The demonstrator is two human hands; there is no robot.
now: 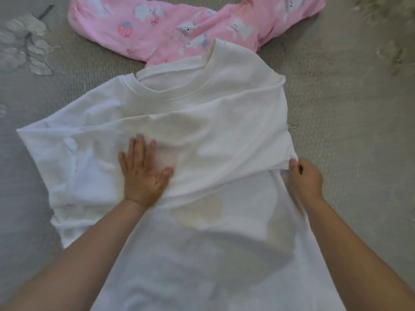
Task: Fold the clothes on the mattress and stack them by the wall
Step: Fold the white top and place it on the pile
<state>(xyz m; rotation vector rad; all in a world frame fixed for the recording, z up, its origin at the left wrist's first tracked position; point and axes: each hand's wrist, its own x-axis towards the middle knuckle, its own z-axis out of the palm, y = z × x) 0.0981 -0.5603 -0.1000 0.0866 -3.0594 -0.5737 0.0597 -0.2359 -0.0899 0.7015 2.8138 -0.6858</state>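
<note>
White sweatshirt [202, 122] lay on the mattress [336, 108], left hand [143, 173] flat, fingers [138, 149] spread upon it. Right hand [304, 178] fingers pinched its folded edge. Pink printed garment [170, 25] lay beyond the fingertips, under the collar.

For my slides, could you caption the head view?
Left hand flattens white sweatshirt while right hand pinches its folded edge.

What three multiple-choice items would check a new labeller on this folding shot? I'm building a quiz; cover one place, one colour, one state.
1. Where does the pink garment lie?
A. beyond the collar of the white sweatshirt
B. under the person's arms
C. on a chair

2. What colour is the mattress cover?
A. blue
B. grey-beige
C. red

3. What is the left hand doing?
A. pinching a sleeve
B. hanging idle
C. pressing flat on the sweatshirt

Key: 1 A, it lies past the neckline; 2 B, dull woven grey-beige; 3 C, fingers spread, while the right hand grips the fold's edge.
</note>
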